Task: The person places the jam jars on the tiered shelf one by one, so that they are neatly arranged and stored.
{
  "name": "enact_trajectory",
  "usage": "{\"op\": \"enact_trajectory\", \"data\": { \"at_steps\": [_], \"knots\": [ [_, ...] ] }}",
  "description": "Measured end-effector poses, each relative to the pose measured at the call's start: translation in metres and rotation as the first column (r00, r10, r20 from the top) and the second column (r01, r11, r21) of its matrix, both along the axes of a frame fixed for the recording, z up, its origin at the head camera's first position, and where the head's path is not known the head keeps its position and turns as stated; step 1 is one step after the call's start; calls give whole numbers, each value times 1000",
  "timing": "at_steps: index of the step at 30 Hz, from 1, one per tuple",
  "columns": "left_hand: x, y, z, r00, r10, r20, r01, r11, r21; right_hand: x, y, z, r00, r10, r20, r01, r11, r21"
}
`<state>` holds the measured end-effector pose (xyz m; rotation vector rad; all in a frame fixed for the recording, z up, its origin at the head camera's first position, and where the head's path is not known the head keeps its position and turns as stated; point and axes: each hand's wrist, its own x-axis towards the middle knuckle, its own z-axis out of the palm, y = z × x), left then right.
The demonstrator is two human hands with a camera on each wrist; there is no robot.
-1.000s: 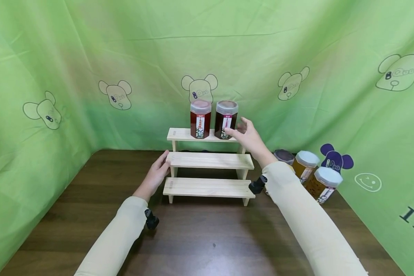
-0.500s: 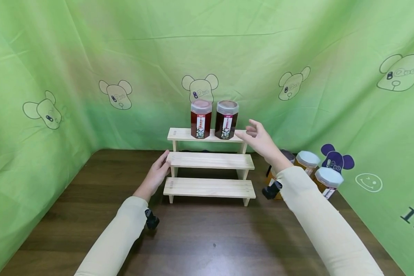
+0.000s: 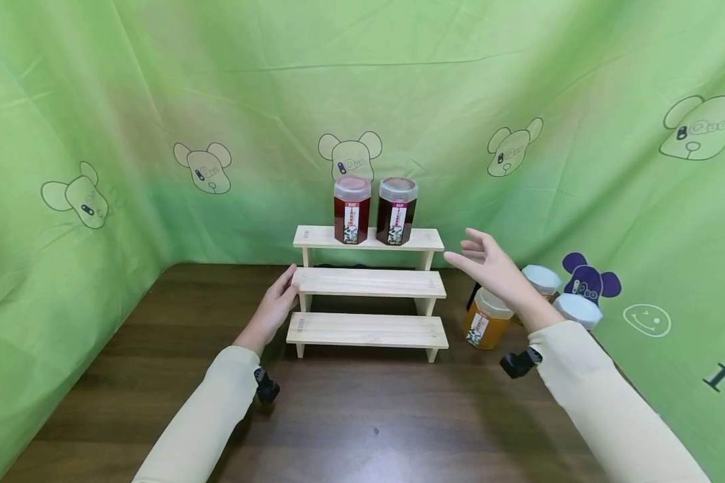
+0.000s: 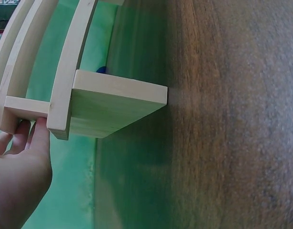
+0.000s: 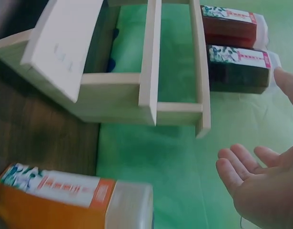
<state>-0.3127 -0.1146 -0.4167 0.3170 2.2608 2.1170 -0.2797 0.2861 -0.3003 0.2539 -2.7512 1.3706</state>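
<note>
A three-tier wooden display stand [image 3: 368, 329] is on the table in the head view. My left hand [image 3: 270, 310] grips the left end of its middle shelf; the left wrist view shows the fingers [image 4: 40, 138] bent against the wood, the thumb mostly out of frame. Two hexagonal jars, one red [image 3: 351, 220] and one dark [image 3: 397, 220], both with clear lids, stand side by side on the top shelf. To the right of the stand, my right hand [image 3: 494, 270] hovers in the air, fingers spread and holding nothing, apart from the dark jar.
An orange jar [image 3: 485, 325] stands on the table [image 3: 362, 416] right of the stand. Behind my right forearm, two white-lidded jars [image 3: 578, 310] [image 3: 542, 276] are partly hidden. Green printed cloth [image 3: 266, 80] hangs around the back and sides.
My right hand has drawn away from the dark jar, moving right and down, and the orange jar has come into sight. The left hand stays on the stand; both shelf jars stay put.
</note>
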Motion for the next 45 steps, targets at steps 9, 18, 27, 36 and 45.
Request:
{"op": "enact_trajectory", "data": {
  "at_steps": [9, 18, 27, 36, 45],
  "knots": [
    [2, 0, 1, 1000, -3, -3, 3, 1000, 8, 22, 29, -10, 1000, -3, 19, 3, 1000, -2],
    [-1, -1, -1, 1000, -1, -11, 1, 1000, 8, 35, 51, -26, 1000, -31, 3, 31, 999, 25],
    [1, 0, 1, 1000, -2, -13, 2, 1000, 6, 38, 68, -46, 997, -76, -20, 77, 996, 49],
    [0, 0, 1, 1000, -5, -13, 5, 1000, 16, 33, 69, -81, 989, -145, -17, 146, 984, 107],
    [1, 1, 0, 1000, 3, -14, -3, 1000, 17, 33, 59, -116, 977, -212, -25, 213, 973, 84]
  ]
}}
